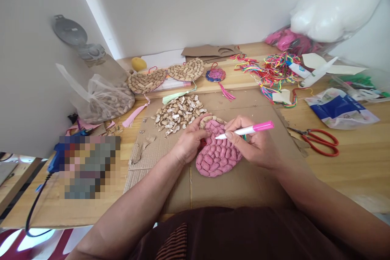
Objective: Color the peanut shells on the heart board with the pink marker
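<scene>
A pink marker pen [262, 126] is gripped in my right hand [257, 148], its white tip pointing down at the peanut-shell piece [217, 158]. Most of the piece's shells are coloured pink, while a few along the far edge stay tan. My left hand [189, 143] holds the left side of the piece, thumb on top and the other fingers partly hidden. Under both hands lies a cardboard sheet [237, 191]. Just beyond my left hand is a heap of loose peanut shells [179, 113].
Two tan peanut-shell pieces [148, 81] and a small pink-blue ornament [215, 74] rest at the back. Red-handled scissors [323, 142], coloured cords [274, 69] and a glue bottle [317, 72] lie right. A bag of peanuts [112, 99] and a blue corded tool [55, 160] are left.
</scene>
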`<act>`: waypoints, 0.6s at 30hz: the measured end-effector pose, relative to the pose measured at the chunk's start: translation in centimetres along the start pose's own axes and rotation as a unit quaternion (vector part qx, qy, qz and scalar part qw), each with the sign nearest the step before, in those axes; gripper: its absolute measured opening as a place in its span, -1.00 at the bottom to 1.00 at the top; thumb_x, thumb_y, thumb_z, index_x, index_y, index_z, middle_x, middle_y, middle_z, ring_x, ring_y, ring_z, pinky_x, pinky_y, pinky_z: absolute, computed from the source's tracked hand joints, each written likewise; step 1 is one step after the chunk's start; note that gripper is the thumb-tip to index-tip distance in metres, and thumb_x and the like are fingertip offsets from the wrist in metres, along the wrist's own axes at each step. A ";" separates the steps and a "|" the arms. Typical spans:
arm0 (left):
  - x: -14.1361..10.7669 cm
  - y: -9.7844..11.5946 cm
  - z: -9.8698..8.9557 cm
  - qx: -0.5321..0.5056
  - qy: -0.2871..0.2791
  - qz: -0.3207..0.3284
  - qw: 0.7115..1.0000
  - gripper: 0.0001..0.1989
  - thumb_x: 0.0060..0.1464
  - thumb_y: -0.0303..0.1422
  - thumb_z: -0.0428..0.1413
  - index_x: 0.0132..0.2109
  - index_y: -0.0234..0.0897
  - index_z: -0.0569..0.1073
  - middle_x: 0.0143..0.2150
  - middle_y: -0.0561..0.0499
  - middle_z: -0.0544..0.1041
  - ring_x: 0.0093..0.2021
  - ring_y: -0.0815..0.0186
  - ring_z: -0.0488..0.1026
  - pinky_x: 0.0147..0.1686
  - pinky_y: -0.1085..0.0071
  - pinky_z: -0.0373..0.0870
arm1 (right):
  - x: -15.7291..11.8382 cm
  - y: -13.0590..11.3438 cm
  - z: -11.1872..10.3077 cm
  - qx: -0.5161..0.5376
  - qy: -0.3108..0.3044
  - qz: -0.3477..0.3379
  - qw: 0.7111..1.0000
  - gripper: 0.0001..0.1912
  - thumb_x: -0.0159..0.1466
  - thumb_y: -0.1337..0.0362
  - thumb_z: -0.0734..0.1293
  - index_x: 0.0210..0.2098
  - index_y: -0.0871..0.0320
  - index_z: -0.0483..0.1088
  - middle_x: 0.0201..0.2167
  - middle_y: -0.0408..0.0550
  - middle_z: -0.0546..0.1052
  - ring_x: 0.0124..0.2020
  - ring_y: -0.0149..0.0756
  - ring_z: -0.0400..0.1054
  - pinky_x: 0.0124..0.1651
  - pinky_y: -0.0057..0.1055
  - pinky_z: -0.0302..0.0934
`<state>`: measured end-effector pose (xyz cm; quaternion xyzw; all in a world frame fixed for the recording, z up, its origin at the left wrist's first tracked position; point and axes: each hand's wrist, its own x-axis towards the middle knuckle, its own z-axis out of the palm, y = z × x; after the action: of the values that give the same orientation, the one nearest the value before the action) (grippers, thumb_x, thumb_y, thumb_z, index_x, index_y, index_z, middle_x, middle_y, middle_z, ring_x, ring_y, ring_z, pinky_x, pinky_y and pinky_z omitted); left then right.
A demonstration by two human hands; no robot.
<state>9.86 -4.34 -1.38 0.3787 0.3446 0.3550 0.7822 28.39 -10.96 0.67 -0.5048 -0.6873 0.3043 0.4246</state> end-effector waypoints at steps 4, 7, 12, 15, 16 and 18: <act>0.0 0.0 0.0 -0.002 -0.004 -0.001 1.000 -0.28 -0.18 -0.52 0.26 0.21 -0.25 0.37 -0.16 -0.03 0.61 -0.27 0.29 0.52 -0.21 0.37 0.42 | 0.0 0.0 0.0 0.007 0.009 0.000 1.000 -0.93 0.39 0.26 0.28 -0.24 0.10 0.36 -0.40 -0.14 0.42 -0.38 -0.32 0.30 -0.32 -0.36 0.17; 0.0 -0.1 -0.1 0.000 -0.006 -0.006 1.000 -0.26 -0.16 -0.53 0.25 0.24 -0.24 0.34 -0.16 -0.03 0.60 -0.27 0.28 0.52 -0.22 0.37 0.42 | 0.0 -0.1 0.0 -0.004 -0.004 0.000 1.000 -0.93 0.39 0.27 0.28 -0.24 0.10 0.37 -0.40 -0.13 0.44 -0.36 -0.31 0.32 -0.30 -0.36 0.18; 0.0 0.0 -0.1 0.009 -0.007 0.006 1.000 -0.30 -0.17 -0.54 0.22 0.20 -0.23 0.39 -0.19 0.01 0.59 -0.34 0.33 0.49 -0.29 0.42 0.39 | 0.0 -0.6 -0.1 0.006 -0.012 -0.001 1.000 -0.91 0.37 0.28 0.29 -0.28 0.11 0.36 -0.38 -0.10 0.47 -0.36 -0.30 0.34 -0.29 -0.36 0.20; 0.1 0.0 -0.2 0.013 -0.001 0.009 1.000 -0.32 -0.17 -0.55 0.22 0.18 -0.22 0.40 -0.17 0.00 0.60 -0.31 0.32 0.50 -0.29 0.42 0.39 | 0.1 -1.0 -0.2 -0.002 -0.018 0.001 1.000 -0.92 0.36 0.29 0.29 -0.29 0.12 0.38 -0.40 -0.10 0.47 -0.37 -0.30 0.34 -0.33 -0.37 0.20; 0.1 0.0 -0.2 0.015 -0.001 0.009 1.000 -0.32 -0.17 -0.54 0.22 0.18 -0.21 0.40 -0.16 0.00 0.60 -0.30 0.31 0.50 -0.28 0.42 0.39 | 0.1 -1.1 -0.2 -0.006 -0.025 0.006 1.000 -0.92 0.36 0.29 0.30 -0.30 0.12 0.38 -0.41 -0.10 0.47 -0.38 -0.30 0.34 -0.34 -0.38 0.20; 0.2 -0.1 -0.4 0.019 -0.003 0.008 1.000 -0.32 -0.16 -0.53 0.23 0.19 -0.20 0.39 -0.17 0.00 0.60 -0.31 0.30 0.50 -0.28 0.41 0.38 | 0.2 -1.0 -0.2 -0.001 -0.029 0.013 1.000 -0.90 0.35 0.29 0.31 -0.32 0.12 0.38 -0.42 -0.10 0.47 -0.39 -0.31 0.33 -0.36 -0.38 0.19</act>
<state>9.70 -4.13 -1.68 0.3971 0.3455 0.3537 0.7732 28.13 -11.13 1.68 -0.5055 -0.6927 0.3233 0.4001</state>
